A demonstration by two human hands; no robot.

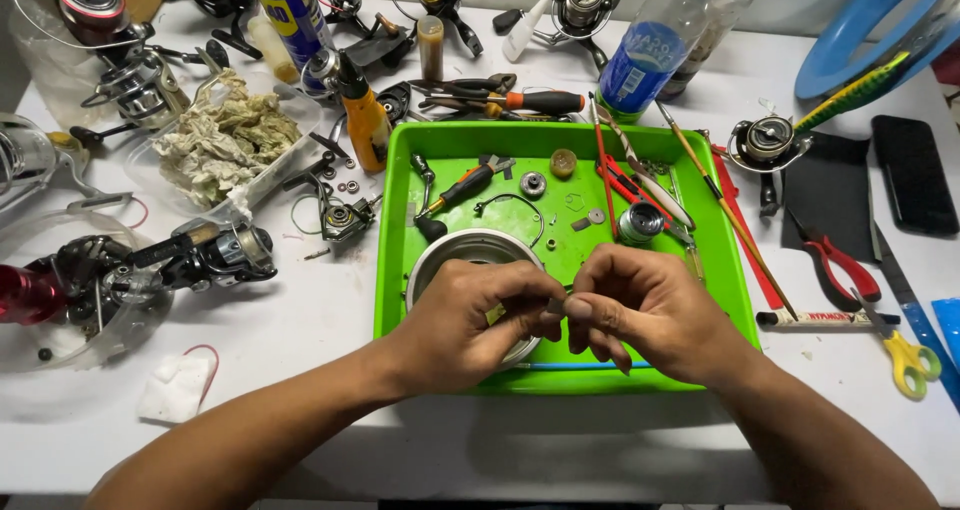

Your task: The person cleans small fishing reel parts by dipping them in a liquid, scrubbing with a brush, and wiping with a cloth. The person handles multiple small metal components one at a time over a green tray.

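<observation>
Both hands pinching a small hidden part, over round metal bowl, glossy green tray

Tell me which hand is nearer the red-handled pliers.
Right. The right hand sits over the green tray, closer to the red-handled pliers on the table; the left hand is farther off, over the metal bowl.

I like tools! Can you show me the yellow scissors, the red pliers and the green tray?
Scissors (910, 362), head view, on a yellow handle loop.
Pliers (848, 268), head view, on a red handle.
Tray (392, 260), head view, on its left rim.
</observation>
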